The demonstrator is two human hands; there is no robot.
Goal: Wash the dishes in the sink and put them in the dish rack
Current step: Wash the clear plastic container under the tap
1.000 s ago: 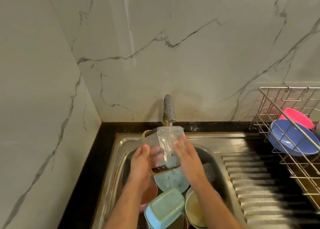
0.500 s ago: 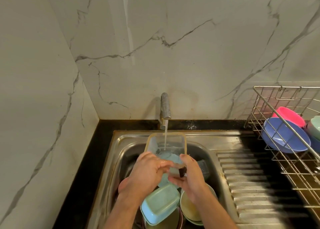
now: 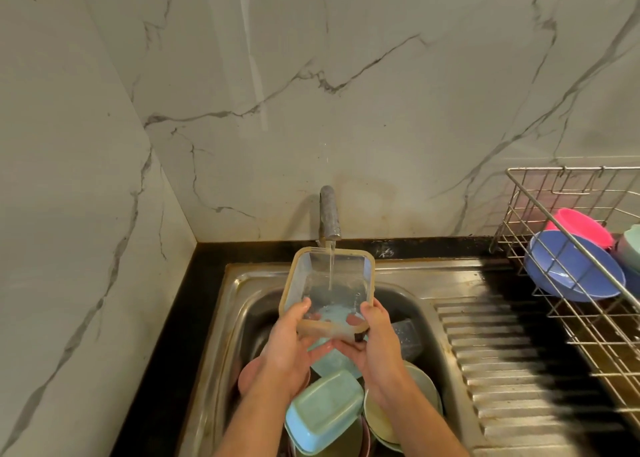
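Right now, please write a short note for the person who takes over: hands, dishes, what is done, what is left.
Left hand and right hand both grip the clear rectangular plastic container, open side up under the running steel tap.
Done: purple bowl and pink bowl sit in the wire dish rack.
Left: rack the container; wash the light blue container and other dishes in the steel sink.

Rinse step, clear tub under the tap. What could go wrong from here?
1. The clear rectangular plastic container is wet and held only at its near rim by the left hand and right hand; it may slip onto the dishes piled in the steel sink.
2. Water from the metal tap is pooling inside; added weight or splashing is likely.
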